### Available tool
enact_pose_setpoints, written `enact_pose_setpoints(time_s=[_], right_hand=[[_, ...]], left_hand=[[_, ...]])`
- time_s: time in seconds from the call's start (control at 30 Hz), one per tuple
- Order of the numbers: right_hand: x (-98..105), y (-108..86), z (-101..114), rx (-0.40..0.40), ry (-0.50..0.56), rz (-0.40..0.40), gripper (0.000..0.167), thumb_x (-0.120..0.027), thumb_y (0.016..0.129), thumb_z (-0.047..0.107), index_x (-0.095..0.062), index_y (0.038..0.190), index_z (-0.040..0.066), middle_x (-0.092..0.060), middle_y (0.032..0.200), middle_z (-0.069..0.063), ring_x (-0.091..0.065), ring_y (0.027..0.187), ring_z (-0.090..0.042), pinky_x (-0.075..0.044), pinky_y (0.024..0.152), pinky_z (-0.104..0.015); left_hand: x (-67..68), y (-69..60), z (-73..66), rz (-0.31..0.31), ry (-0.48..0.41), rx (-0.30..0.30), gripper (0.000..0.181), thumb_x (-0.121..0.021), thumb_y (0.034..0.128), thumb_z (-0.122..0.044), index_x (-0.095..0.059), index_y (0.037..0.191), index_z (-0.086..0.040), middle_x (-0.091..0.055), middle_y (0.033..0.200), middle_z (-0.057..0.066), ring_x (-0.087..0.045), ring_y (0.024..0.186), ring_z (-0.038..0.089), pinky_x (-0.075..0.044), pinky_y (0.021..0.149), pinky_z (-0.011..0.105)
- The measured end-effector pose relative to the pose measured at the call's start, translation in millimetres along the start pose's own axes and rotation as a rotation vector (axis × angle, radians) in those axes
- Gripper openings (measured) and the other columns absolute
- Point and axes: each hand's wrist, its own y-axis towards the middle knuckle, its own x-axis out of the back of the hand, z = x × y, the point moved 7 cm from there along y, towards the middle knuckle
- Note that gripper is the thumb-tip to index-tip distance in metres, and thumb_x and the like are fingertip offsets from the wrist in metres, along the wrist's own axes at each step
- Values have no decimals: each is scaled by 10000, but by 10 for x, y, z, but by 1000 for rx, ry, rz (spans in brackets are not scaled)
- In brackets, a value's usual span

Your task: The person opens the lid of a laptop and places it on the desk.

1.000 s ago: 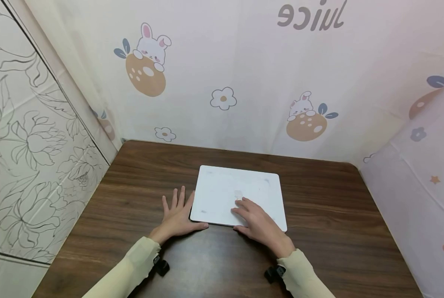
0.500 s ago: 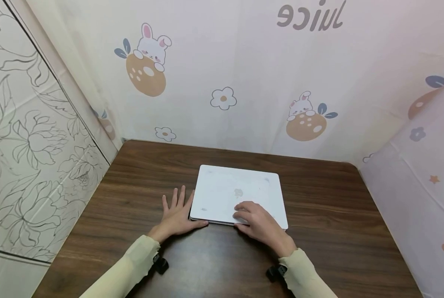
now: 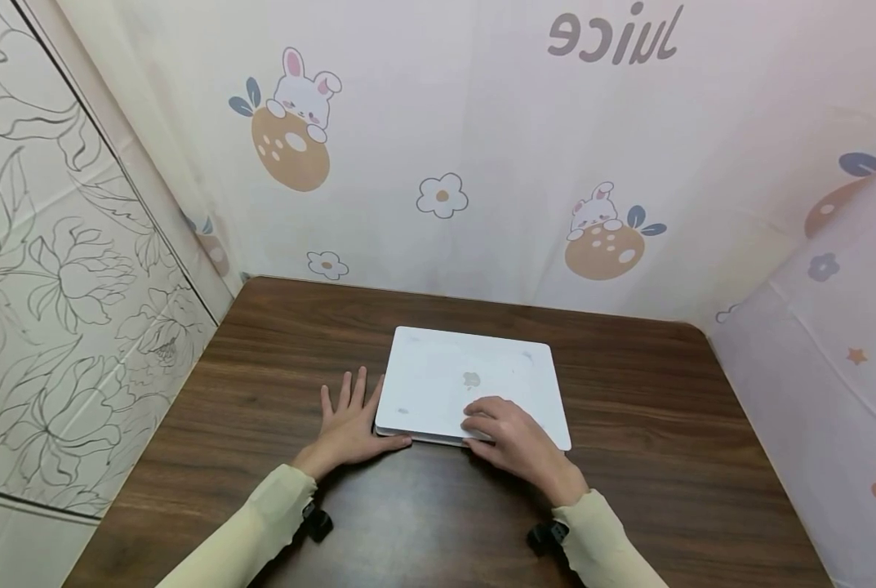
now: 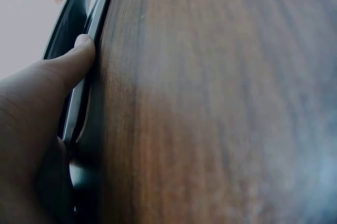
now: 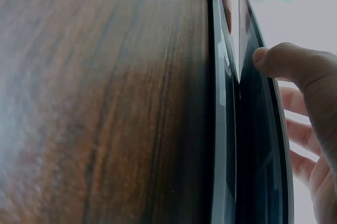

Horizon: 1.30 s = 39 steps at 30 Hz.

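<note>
A silver laptop [image 3: 433,371] with an apple logo lies on the brown wooden table [image 3: 438,514], its lid raised a little off the base. At its left front corner my left hand [image 3: 345,437] rests with spread fingers, the thumb against the front edge of the laptop base [image 5: 220,124]. My right hand [image 3: 518,449] holds the lid's front edge: in the right wrist view the thumb is at the dark screen side of the lid [image 5: 263,134] and the fingers lie on the outer side. A narrow gap shows between lid and base. The keyboard is hidden in the head view.
A white curtain [image 3: 482,147] printed with rabbits and flowers hangs behind the table. To the left stands a panel [image 3: 77,269] with line-drawn flowers. Each wrist carries a small black camera, the left camera [image 3: 318,524] and the right camera [image 3: 544,539].
My right hand has gone from lying over the lid to holding its front edge. The lid's front has risen slightly from the base. My left hand has stayed put.
</note>
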Motion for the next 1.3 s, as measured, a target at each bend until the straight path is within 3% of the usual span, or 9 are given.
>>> enact_pose_setpoints(time_s=[0.17, 0.67, 1.0, 1.3], right_hand=[[37, 19, 1, 9, -11, -6, 154, -824, 883, 235, -776, 1006, 157, -714, 1128, -28, -680, 1058, -189, -578, 894, -370], [186, 115, -17, 26, 5, -42, 169, -831, 860, 169, -773, 1013, 126, -732, 1099, -35, -691, 1034, -181, -586, 870, -366], [253, 153, -50, 15, 70, -46, 196, -850, 846, 147, -785, 1029, 121, -748, 1111, -25, -697, 1044, -179, -586, 876, -379], [302, 198, -78, 10, 64, -51, 202, -856, 834, 132, -785, 1022, 122, -749, 1098, -18, -702, 1029, -178, -592, 865, -372]], left_hand=[[5, 9, -1, -30, -25, -17, 1221, -633, 760, -856, -137, 1673, -216, 40, 1732, 190, 74, 1589, 440, 130, 1179, 714], [28, -14, -11, -5, -20, -3, 1227, -598, 766, -879, -105, 1674, -217, 76, 1731, 173, 113, 1588, 422, 151, 1178, 706], [-38, 14, 33, -23, -50, -14, 1235, -580, 745, -908, -134, 1672, -226, 76, 1733, 171, 131, 1587, 412, 203, 1167, 685], [-66, 33, 54, -33, -63, -20, 1232, -534, 734, -948, -121, 1667, -257, 101, 1730, 155, 159, 1585, 393, 220, 1161, 680]])
